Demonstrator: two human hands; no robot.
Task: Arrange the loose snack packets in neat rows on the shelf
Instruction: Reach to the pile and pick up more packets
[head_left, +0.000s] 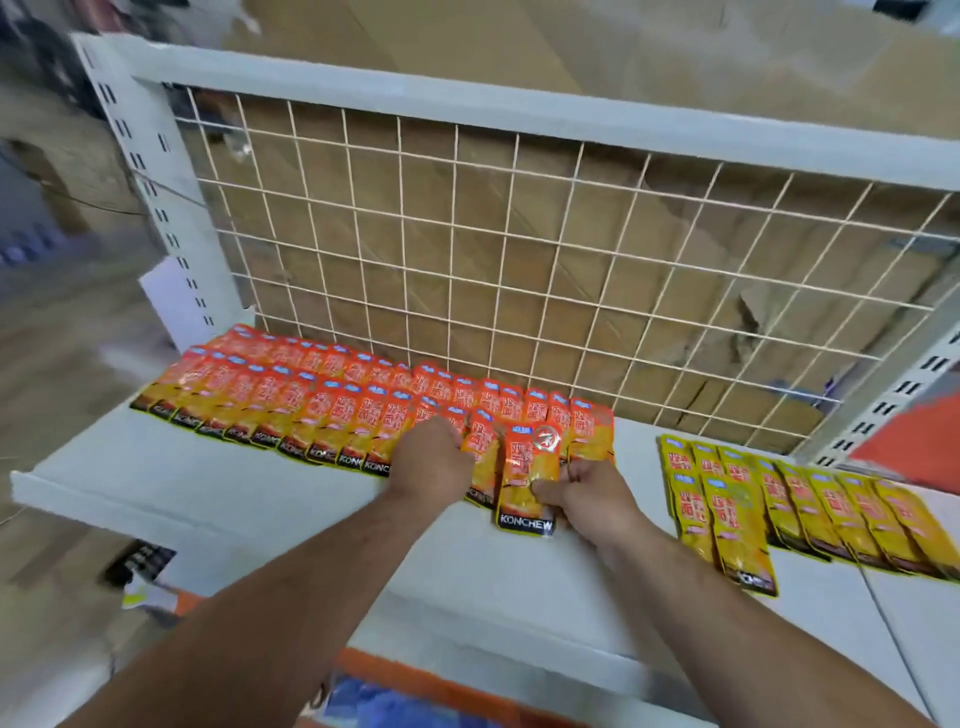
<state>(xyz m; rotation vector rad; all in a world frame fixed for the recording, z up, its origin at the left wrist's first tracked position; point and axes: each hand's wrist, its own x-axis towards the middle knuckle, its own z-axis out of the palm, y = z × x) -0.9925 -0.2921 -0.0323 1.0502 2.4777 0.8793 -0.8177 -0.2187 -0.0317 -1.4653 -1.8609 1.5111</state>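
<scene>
Orange snack packets (291, 395) lie in two overlapping rows along the back of the white shelf (208, 499). My right hand (587, 499) pinches one orange packet (527, 478) marked KONCHEW at the right end of the front row. My left hand (431, 460) rests fisted on the neighbouring front-row packets; whether it grips one is hidden. A separate group of yellow packets (810, 504) lies in overlapping rows at the right of the shelf.
A white wire grid (519, 260) backs the shelf, with cardboard boxes (467, 218) behind it. Slotted white uprights (156, 197) stand at both sides. An orange object (914, 441) juts in at the right edge. Bare shelf lies in front of the rows.
</scene>
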